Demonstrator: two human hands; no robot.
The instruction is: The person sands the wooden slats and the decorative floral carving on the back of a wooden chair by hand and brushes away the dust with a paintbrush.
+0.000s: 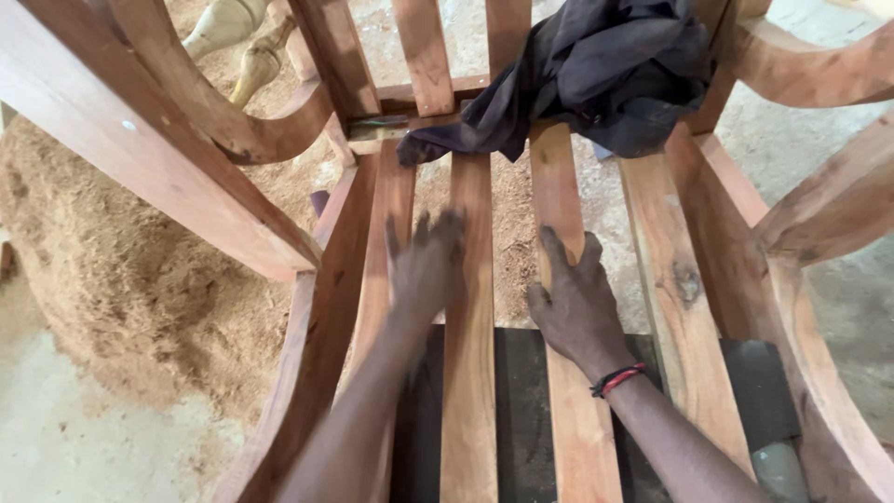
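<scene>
We see both our forearms bare, with no sleeves reaching into view. Our left hand wears nothing and shows blurred. Our right hand carries a thin wristband of black and red cord around the wrist.

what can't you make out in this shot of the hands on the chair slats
Head view, the only one:
- Left hand: motion-blurred, so finger contact with the slat is unclear.
- Right hand: fingertips curl over a slat edge, hidden.
- Back rail: partly covered by the dark cloth.
- Chair arms: cut off by the frame edges.
- Pale turned pieces: behind the frame, cut off at the top.
</scene>
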